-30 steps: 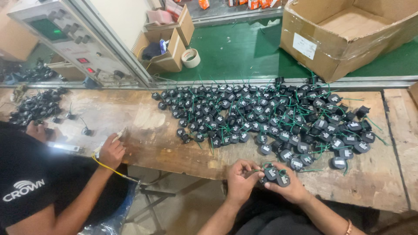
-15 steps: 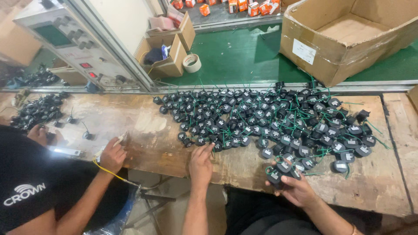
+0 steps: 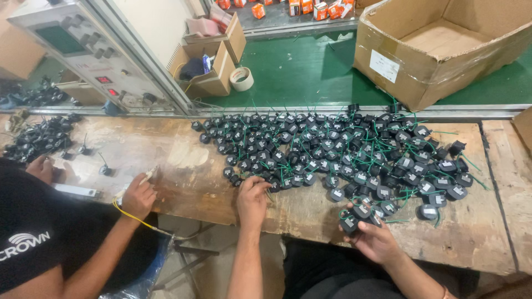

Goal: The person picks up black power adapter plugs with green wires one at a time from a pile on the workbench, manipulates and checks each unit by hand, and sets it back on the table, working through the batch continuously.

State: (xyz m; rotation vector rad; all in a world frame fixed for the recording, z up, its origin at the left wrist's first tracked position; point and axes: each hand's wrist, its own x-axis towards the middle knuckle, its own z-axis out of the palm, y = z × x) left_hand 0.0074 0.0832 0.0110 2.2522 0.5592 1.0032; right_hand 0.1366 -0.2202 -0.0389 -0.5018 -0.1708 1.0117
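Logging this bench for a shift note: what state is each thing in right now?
Left hand: palm down, fingers on the edge of the pile of black round parts.
Right hand: holding a few black parts.
Large cardboard box: open, flaps up.
Tape roll: lying flat.
Co-worker's hand: gripping a thin tool.

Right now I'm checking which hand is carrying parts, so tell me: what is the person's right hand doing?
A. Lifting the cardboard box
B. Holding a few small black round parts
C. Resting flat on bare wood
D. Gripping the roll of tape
B: the right hand is cupped at the bench edge with a few small black round parts in it, while the left hand reaches into the near edge of the pile.
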